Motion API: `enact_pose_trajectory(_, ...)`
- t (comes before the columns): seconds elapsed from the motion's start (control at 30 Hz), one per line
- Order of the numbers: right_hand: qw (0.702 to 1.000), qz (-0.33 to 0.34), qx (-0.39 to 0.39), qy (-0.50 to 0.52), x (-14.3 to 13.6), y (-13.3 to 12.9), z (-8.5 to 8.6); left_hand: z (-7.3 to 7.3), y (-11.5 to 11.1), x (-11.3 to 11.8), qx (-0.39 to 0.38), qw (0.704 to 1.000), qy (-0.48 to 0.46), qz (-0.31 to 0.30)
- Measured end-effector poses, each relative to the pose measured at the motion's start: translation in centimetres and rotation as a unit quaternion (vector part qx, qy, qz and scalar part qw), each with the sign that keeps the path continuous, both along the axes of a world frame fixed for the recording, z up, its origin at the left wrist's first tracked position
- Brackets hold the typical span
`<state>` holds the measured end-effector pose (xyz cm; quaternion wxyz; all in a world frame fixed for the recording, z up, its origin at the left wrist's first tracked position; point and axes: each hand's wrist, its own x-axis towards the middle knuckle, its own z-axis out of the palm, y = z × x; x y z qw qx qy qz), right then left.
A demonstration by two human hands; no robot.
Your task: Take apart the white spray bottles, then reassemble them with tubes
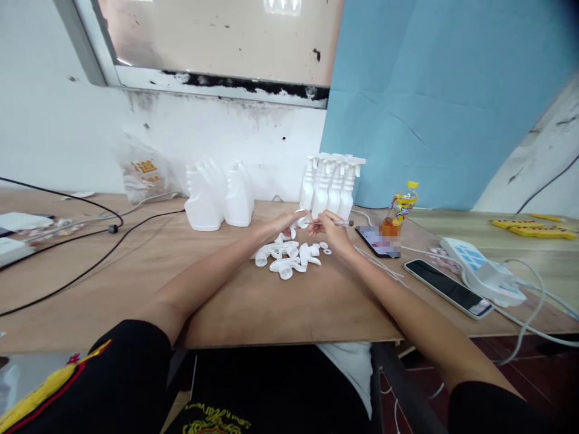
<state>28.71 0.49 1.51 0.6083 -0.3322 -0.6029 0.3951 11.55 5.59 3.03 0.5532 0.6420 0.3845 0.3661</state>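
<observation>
A brown table (244, 313) spreads before you under a stained white wall (280, 129). Nearest on it lies a pile of loose spray heads (287, 266), small washers (326, 247) just right of them and thin tubes (382, 266) further right. Past the pile, your left hand (287, 223) has its fingers closed round one head (302, 223); your right hand (330, 226) pinches a slim rod (345, 223), aimed at the head's collar. I cannot tell whether it touches. The step seems to be fine work there, calling for a steady left hold and a lined-up rod. Farther back stand headless bottles (205, 205), left, and topped bottles (333, 196), right.
</observation>
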Motion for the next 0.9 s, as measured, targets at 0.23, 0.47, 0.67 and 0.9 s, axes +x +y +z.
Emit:
enact_pose_trajectory(0.23,0.999,0.043,0.026,-0.021,-0.2,-0.6,0.6,0.2,0.6,0.0,-0.022,0.998,-0.022,-0.063)
enact_pose_trajectory(0.47,0.937,-0.04,0.26,-0.231,0.7,-0.2,0.0,1.3,0.1,0.1,-0.084,0.989,-0.011,-0.117)
enact_pose_trajectory(0.67,0.901,-0.077,0.314,-0.29,1.4,-0.6,0.2,1.4,0.0,0.0,-0.056,0.993,0.032,-0.103)
enact_pose_trajectory(0.9,0.961,-0.112,0.094,-0.235,3.5,1.0,0.1,1.7,-0.1,-1.1,0.089,0.982,0.164,0.015)
